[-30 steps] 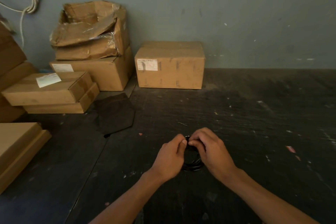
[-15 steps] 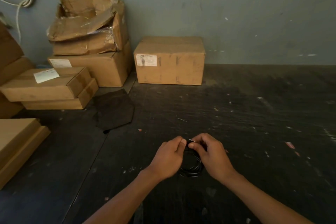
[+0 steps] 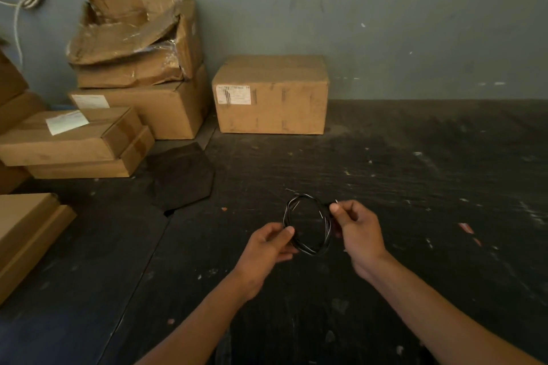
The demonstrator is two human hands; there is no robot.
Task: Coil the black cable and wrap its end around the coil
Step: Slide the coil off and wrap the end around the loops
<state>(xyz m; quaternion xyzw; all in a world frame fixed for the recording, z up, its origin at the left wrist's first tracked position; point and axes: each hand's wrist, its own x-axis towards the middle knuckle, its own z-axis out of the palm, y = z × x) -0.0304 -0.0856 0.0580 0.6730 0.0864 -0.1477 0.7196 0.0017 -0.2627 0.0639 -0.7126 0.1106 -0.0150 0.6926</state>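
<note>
**Coil formed, loose end pinched for the wrap**

Head view: I see the black cable (image 3: pixel 308 224) gathered into a small round coil of several turns, held up between both hands just above the dark scuffed floor (image 3: pixel 415 187). My left hand (image 3: pixel 265 249) pinches the lower left side of the coil between thumb and forefinger, the other fingers curled in behind. My right hand (image 3: pixel 357 231) pinches the upper right side, thumb on top, where a short pale-tipped end seems to stick out; I cannot tell whether that is the free end or just a glint.

I judge the cable thin, light and springy: the turns sit slightly apart and would fan open if either pinch let go. The safest hold is where the left fingers sit now, clamping all turns together, while the right takes the free end close to its tip and passes it through the ring.

Behind, a closed cardboard box (image 3: pixel 271 95) carries a white shipping label (image 3: pixel 233 95) with a barcode; the print is too small to read. The boxes stacked at left (image 3: pixel 89 133) bear white labels too, also unreadable.
</note>
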